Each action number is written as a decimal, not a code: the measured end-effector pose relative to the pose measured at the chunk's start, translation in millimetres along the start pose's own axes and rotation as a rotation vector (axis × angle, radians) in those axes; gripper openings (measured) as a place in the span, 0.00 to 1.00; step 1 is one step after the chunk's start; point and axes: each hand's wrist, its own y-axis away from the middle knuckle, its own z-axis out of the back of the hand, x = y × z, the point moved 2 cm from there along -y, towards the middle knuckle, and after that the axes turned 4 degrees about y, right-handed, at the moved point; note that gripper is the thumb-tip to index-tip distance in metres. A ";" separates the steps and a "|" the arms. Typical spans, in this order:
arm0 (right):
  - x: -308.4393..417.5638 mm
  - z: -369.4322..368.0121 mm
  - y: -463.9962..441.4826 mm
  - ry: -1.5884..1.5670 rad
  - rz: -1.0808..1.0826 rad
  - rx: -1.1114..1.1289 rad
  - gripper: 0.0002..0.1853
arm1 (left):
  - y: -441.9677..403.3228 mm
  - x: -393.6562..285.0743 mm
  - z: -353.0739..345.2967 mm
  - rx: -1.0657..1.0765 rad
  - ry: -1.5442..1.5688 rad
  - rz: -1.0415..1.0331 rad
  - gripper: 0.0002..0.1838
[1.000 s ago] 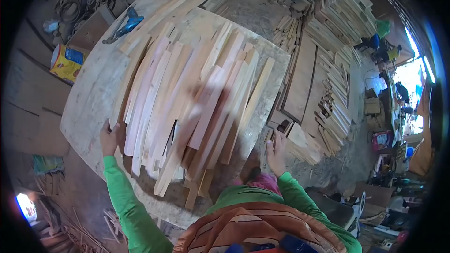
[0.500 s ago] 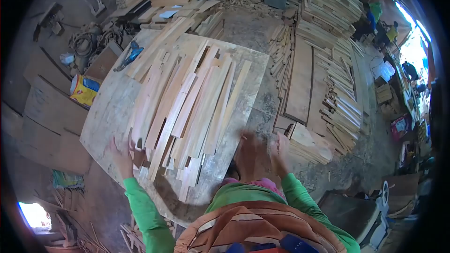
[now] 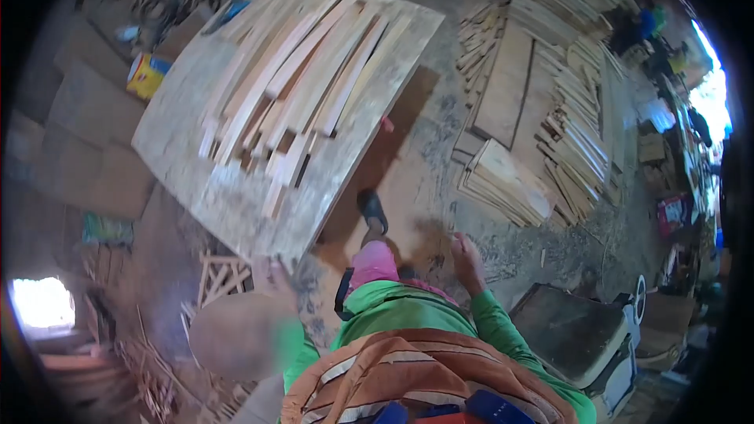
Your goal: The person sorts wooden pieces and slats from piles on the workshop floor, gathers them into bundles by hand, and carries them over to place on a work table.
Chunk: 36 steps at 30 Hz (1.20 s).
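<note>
My left hand [image 3: 272, 276] is at the near corner of the worktable [image 3: 169, 137], its fingers stretched out and somewhat blurred. Whether it touches the table edge I cannot tell. My right hand [image 3: 469, 265] hangs in the air over the floor, fingers loosely curled, with nothing visible in it. On the tabletop lie several long wooden strips [image 3: 302, 71], side by side in a slanted bundle with uneven ends. They are beyond the reach of both hands as they are now.
Stacked planks [image 3: 491, 102] and a row of wood offcuts [image 3: 577, 137] lie right of the table. Thin boards [image 3: 503, 184] rest on the floor nearer me. A dark-topped box or machine [image 3: 561, 334] stands at lower right. A yellow bag [image 3: 147, 76] is at left.
My view has shifted back, so the table and strips appear farther up. My left hand has moved from beside the strips' ends to the table's near corner. My right hand stays low at right.
</note>
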 end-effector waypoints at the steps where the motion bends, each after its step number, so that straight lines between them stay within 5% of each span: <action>1: -2.2 -3.9 12.6 -0.014 0.015 0.087 0.21 | 24.9 2.5 10.4 0.039 -0.029 -0.015 0.25; 3: -1.8 -10.4 45.7 -0.048 0.027 0.255 0.20 | 71.5 -59.7 27.0 0.339 0.095 0.278 0.24; 8: 142.2 0.9 109.1 -0.684 0.006 0.641 0.19 | 96.8 -154.7 91.4 0.422 0.489 0.234 0.23; 11: 256.6 23.3 152.8 -0.675 0.450 1.054 0.20 | 78.1 -237.5 132.1 0.460 0.706 0.100 0.23; 13: 310.9 18.1 175.8 -0.790 0.800 1.446 0.22 | 76.2 -275.6 160.3 0.873 0.935 -0.363 0.27; 14: 329.9 7.4 190.6 -0.818 0.877 1.578 0.22 | 82.2 -286.8 177.3 1.039 1.036 -0.545 0.30; 18: 365.9 -53.5 240.8 -0.824 0.947 1.796 0.25 | 94.9 -285.6 237.3 1.104 1.024 -0.638 0.28; 23: 383.6 -173.7 306.8 -0.844 0.868 1.875 0.27 | 96.7 -228.6 355.1 0.967 0.986 -0.334 0.26; 28: 377.0 -285.2 381.5 -0.802 0.528 1.884 0.25 | 109.0 -162.9 474.3 0.724 0.986 -0.066 0.24; 36: 403.8 -377.2 453.6 -0.673 0.302 1.872 0.31 | 109.1 -89.2 554.7 0.487 1.124 -0.080 0.25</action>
